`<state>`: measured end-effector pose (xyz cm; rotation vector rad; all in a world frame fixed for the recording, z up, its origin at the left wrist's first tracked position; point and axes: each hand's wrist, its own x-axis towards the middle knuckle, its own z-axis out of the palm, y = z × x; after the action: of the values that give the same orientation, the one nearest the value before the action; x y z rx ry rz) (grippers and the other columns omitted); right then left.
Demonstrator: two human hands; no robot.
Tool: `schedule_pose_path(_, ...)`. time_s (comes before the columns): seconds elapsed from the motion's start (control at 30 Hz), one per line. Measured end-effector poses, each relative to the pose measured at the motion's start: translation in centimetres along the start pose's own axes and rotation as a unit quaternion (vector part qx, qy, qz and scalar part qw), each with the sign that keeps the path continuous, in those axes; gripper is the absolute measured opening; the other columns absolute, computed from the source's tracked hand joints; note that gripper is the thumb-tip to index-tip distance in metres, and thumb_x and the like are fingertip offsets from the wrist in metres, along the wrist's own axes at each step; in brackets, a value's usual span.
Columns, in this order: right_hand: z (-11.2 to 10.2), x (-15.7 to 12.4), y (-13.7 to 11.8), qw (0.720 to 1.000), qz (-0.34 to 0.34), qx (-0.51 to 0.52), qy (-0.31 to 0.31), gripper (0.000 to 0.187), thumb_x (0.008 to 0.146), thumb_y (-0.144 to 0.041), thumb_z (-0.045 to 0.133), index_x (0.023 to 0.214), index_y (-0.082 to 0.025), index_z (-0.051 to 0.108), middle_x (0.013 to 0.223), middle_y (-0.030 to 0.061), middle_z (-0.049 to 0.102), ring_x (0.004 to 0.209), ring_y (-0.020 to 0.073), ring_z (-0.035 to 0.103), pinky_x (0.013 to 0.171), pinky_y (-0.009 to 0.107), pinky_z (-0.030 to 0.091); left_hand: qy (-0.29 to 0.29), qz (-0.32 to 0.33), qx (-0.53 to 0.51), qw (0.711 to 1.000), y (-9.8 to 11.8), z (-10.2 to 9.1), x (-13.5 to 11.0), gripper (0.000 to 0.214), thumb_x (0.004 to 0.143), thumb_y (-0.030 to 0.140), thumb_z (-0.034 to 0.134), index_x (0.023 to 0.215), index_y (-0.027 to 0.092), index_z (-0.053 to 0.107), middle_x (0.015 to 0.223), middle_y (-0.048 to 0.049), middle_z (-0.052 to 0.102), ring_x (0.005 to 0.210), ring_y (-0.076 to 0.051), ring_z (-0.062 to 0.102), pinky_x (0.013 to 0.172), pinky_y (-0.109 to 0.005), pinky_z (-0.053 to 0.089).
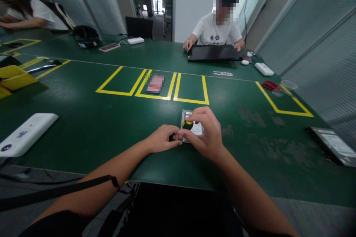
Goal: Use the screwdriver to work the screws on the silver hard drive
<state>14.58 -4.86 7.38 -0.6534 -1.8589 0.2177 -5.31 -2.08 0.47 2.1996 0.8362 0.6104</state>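
Note:
A silver hard drive (pixel 198 129) with a white label lies on the green table in front of me. My right hand (pixel 207 131) is closed around the short black and yellow handle of a screwdriver (pixel 188 123), held over the drive; its tip is hidden. My left hand (pixel 164 139) rests on the table at the drive's left edge, fingers curled against the drive and close to my right thumb. Whether the left fingers pinch the drive or anything small is hidden.
Yellow tape boxes mark the table (pixel 233 118); a pink card-like item (pixel 155 83) lies in one. A white power bank (pixel 29 133) is at left, another drive (pixel 338 144) at right, red-handled scissors (pixel 271 85) behind it. Across, a person (pixel 217 29) holds a black panel (pixel 214 52).

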Motion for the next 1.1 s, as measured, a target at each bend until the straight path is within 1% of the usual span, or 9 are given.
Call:
schedule_pose_path(0.13,0.09,0.25,-0.16,1.0,-0.001,-0.004,-0.004,0.011,0.093,-0.023,0.065,0.101,-0.019,0.06,0.093,0.0043,0.057,0.087,0.0154,0.056,0.075,0.03,0.048,0.0,0.0,0.009,1.0,-0.07,0.04,-0.05,0.012,0.083,0.027,0.068,0.086,0.016,0.066,0.079,-0.0006,0.065,0.072,-0.014,0.058,0.069,-0.026,0.045)
schedule_pose_path(0.23,0.1,0.49,-0.42,1.0,-0.005,0.003,-0.018,0.011,0.093,-0.021,0.063,0.103,-0.019,0.06,0.095,0.0047,0.061,0.091,0.017,0.059,0.079,0.033,0.05,0.001,0.008,0.007,1.0,-0.22,0.12,-0.11,0.011,0.083,0.026,0.067,0.084,0.016,0.065,0.077,0.0,0.064,0.07,-0.013,0.058,0.067,-0.025,0.044)
schedule_pose_path(0.4,0.14,0.48,-0.58,0.999,-0.005,0.026,-0.039,0.024,0.093,-0.015,0.051,0.115,-0.019,0.061,0.11,0.0062,0.066,0.103,0.0192,0.061,0.089,0.039,0.05,-0.002,0.023,0.007,1.0,-0.46,0.26,-0.1,0.014,0.086,0.028,0.066,0.084,0.015,0.064,0.082,-0.0014,0.066,0.075,-0.015,0.059,0.07,-0.026,0.045)
schedule_pose_path(0.47,0.2,0.39,-0.47,0.999,-0.01,0.031,-0.039,0.025,0.094,-0.015,0.051,0.117,-0.019,0.061,0.114,0.0071,0.065,0.107,0.02,0.061,0.093,0.041,0.05,-0.002,0.023,0.007,1.0,-0.49,0.28,-0.09,0.014,0.086,0.029,0.065,0.083,0.015,0.063,0.08,-0.0011,0.065,0.074,-0.015,0.059,0.069,-0.026,0.044)
schedule_pose_path(0.53,0.29,0.3,-0.29,0.999,-0.01,0.03,-0.032,0.022,0.094,-0.019,0.056,0.115,-0.019,0.062,0.112,0.0079,0.063,0.106,0.0203,0.06,0.092,0.04,0.051,0.001,0.023,0.003,1.0,-0.45,0.25,-0.09,0.013,0.085,0.027,0.065,0.083,0.015,0.063,0.077,-0.0003,0.064,0.072,-0.014,0.058,0.068,-0.026,0.043)
schedule_pose_path(0.67,0.42,0.17,-0.03,1.0,-0.001,0.014,-0.013,0.019,0.092,-0.026,0.067,0.11,-0.02,0.065,0.098,0.0061,0.058,0.093,0.0172,0.058,0.08,0.034,0.052,0.008,0.022,-0.005,1.0,-0.32,0.18,-0.11,0.01,0.084,0.025,0.067,0.084,0.016,0.063,0.076,0.0005,0.063,0.07,-0.014,0.057,0.066,-0.025,0.043)
schedule_pose_path(0.8,0.4,0.16,-0.15,1.0,-0.003,0.003,-0.014,0.015,0.094,-0.023,0.063,0.109,-0.02,0.064,0.098,0.0055,0.062,0.092,0.017,0.059,0.08,0.034,0.051,0.006,0.022,-0.002,1.0,-0.36,0.21,-0.11,0.013,0.084,0.025,0.067,0.079,0.015,0.06,0.074,0.0012,0.061,0.067,-0.013,0.056,0.065,-0.025,0.043)
schedule_pose_path(1.0,0.37,0.19,-0.39,0.999,0.0,0.017,-0.026,0.023,0.094,-0.015,0.053,0.115,-0.017,0.061,0.109,0.0071,0.066,0.102,0.0192,0.061,0.087,0.038,0.051,0.004,0.025,0.001,1.0,-0.54,0.27,-0.1,0.014,0.085,0.027,0.066,0.08,0.015,0.062,0.077,-0.0003,0.064,0.071,-0.014,0.057,0.067,-0.025,0.043)
schedule_pose_path(1.1,0.42,0.13,-0.3,0.999,-0.005,0.024,-0.026,0.021,0.093,-0.018,0.057,0.113,-0.018,0.061,0.108,0.0078,0.065,0.104,0.0199,0.06,0.086,0.037,0.051,0.002,0.026,0.0,1.0,-0.44,0.21,-0.1,0.011,0.085,0.025,0.067,0.083,0.015,0.063,0.076,0.0003,0.063,0.07,-0.013,0.058,0.067,-0.025,0.043)
